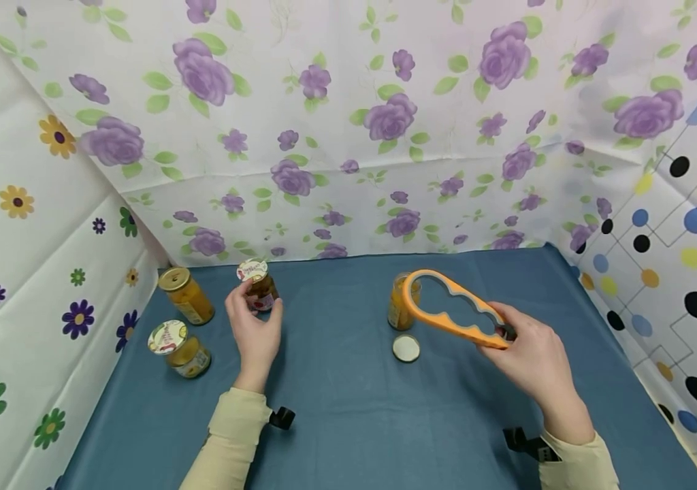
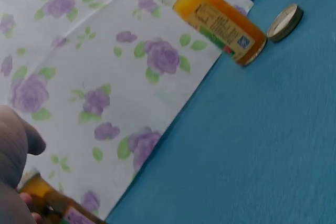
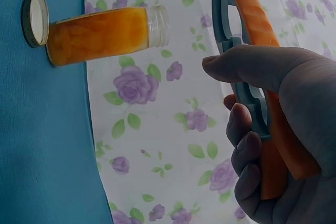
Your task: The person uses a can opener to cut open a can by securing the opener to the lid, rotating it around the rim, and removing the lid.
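My left hand (image 1: 256, 333) is at a lidded glass jar with dark contents (image 1: 265, 294), fingers on its left side and thumb at its right. In the left wrist view, fingertips lie against this jar (image 2: 58, 203); the thumb's contact is unclear. My right hand (image 1: 532, 350) grips the handle end of an orange jar opener (image 1: 446, 325) with a grey scalloped inner edge, held above the table. Behind the opener's loop stands an uncapped jar of orange fruit (image 1: 399, 309). Its loose lid (image 1: 406, 348) lies in front of it, pale inside up.
At the left stand a gold-lidded jar with orange contents (image 1: 192, 296) and a jar with a patterned lid (image 1: 189, 357). A blue cloth (image 1: 348, 415) covers the table. Flowered sheeting (image 1: 336, 136) hangs behind, with patterned sheets on both sides.
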Demonstrator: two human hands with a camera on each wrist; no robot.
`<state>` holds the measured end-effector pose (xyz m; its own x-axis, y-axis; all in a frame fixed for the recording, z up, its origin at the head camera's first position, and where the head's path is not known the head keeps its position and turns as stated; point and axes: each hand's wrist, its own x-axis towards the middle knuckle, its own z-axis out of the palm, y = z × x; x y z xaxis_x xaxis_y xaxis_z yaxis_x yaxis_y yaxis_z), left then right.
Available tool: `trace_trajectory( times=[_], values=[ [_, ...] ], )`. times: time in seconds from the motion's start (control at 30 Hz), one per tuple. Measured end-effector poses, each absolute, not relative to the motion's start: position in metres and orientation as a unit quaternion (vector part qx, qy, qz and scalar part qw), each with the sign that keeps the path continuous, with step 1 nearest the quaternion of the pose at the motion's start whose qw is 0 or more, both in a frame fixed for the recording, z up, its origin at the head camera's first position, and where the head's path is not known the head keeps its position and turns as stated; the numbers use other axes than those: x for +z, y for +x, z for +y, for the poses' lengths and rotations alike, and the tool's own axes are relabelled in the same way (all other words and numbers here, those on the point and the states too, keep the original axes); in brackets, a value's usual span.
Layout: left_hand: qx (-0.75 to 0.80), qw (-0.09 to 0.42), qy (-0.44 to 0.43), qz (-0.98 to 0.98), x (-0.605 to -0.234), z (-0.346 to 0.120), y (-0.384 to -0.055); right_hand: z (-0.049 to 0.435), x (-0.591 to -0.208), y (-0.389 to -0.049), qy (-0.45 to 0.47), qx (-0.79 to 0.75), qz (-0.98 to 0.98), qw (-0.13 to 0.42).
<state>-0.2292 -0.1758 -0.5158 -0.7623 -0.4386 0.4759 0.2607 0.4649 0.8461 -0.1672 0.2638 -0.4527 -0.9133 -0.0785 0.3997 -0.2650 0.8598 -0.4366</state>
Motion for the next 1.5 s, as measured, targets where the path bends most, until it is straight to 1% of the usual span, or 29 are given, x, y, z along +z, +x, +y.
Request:
trace_trajectory(
  times=[0.13,0.23,0.3,0.5,0.57,0.63,0.77,0.87,1.1,1.5],
  values=[
    [-0.519,0.363,0.086,-0.769,-0.525,-0.184,-0.235,0.264,-0.453,-0.166,0.097,0.25,-0.944,0.193],
    [-0.527,0.355,0.113,-0.763,-0.528,-0.19,-0.241,0.264,-0.452,-0.165,0.101,0.249,-0.944,0.194],
    [-0.542,0.33,0.131,-0.762,-0.53,-0.195,-0.247,0.265,-0.451,-0.165,0.104,0.249,-0.944,0.19],
    [-0.612,0.2,0.162,-0.747,-0.536,-0.207,-0.269,0.264,-0.451,-0.163,0.109,0.249,-0.947,0.173],
    [-0.624,0.175,0.167,-0.743,-0.542,-0.209,-0.278,0.264,-0.453,-0.164,0.11,0.248,-0.947,0.17],
    [-0.622,0.163,0.17,-0.747,-0.549,-0.212,-0.286,0.263,-0.455,-0.164,0.111,0.248,-0.947,0.169],
    [-0.587,0.162,0.164,-0.776,-0.562,-0.219,-0.298,0.26,-0.458,-0.165,0.112,0.248,-0.947,0.168],
    [-0.559,0.174,0.155,-0.795,-0.567,-0.221,-0.301,0.259,-0.459,-0.166,0.113,0.247,-0.947,0.17],
    [-0.552,0.211,0.142,-0.794,-0.574,-0.217,-0.302,0.259,-0.461,-0.166,0.121,0.242,-0.945,0.185],
    [-0.548,0.226,0.146,-0.792,-0.578,-0.217,-0.302,0.264,-0.466,-0.169,0.127,0.242,-0.944,0.183]
  ],
)
